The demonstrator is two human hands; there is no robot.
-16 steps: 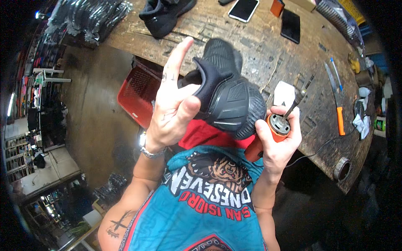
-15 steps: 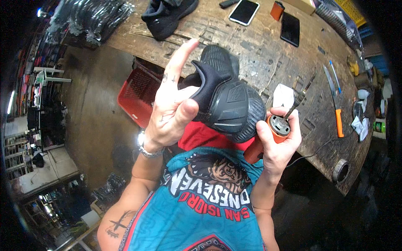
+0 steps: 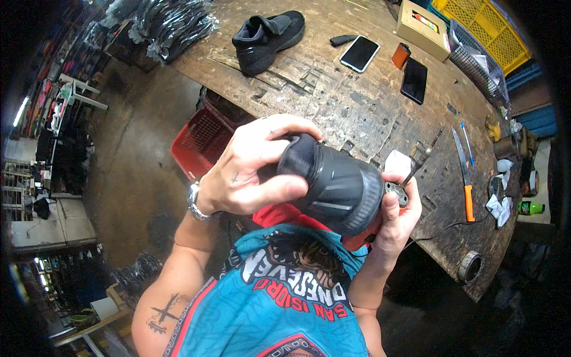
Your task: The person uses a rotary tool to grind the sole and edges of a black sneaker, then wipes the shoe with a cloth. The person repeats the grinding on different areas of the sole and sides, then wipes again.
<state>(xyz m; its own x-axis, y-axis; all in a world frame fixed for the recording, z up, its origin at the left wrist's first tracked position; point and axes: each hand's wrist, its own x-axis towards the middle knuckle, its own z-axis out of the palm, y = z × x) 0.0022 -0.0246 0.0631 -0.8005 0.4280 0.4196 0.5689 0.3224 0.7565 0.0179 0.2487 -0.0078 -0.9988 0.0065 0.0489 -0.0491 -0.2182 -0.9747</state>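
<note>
Over my lap a black shoe (image 3: pixel 342 193) is turned so that its ridged end points to the right. My left hand (image 3: pixel 244 172) grips it at the padded collar, thumb on the near side and fingers over the far side. Against the shoe's right end, my right hand (image 3: pixel 395 223) is closed around an orange power tool with a round metal end (image 3: pixel 395 191) and a thin dark shaft. Much of the tool's body is hidden behind the shoe and my hand. Another black shoe (image 3: pixel 270 44) rests on the worn wooden table (image 3: pixel 333 89).
At the right lie an orange-handled knife (image 3: pixel 467 190) and a blue pen (image 3: pixel 468 149). A metal ring (image 3: pixel 470 266) sits near the corner. Farther back are two phones (image 3: pixel 360 53) and a cardboard box (image 3: pixel 423 30). A red basket (image 3: pixel 202 140) stands left below the table edge.
The shoe has turned and come nearer my body, hiding more of the tool. My left fingers have closed onto its collar from a raised, spread pose. The view has shifted slightly.
</note>
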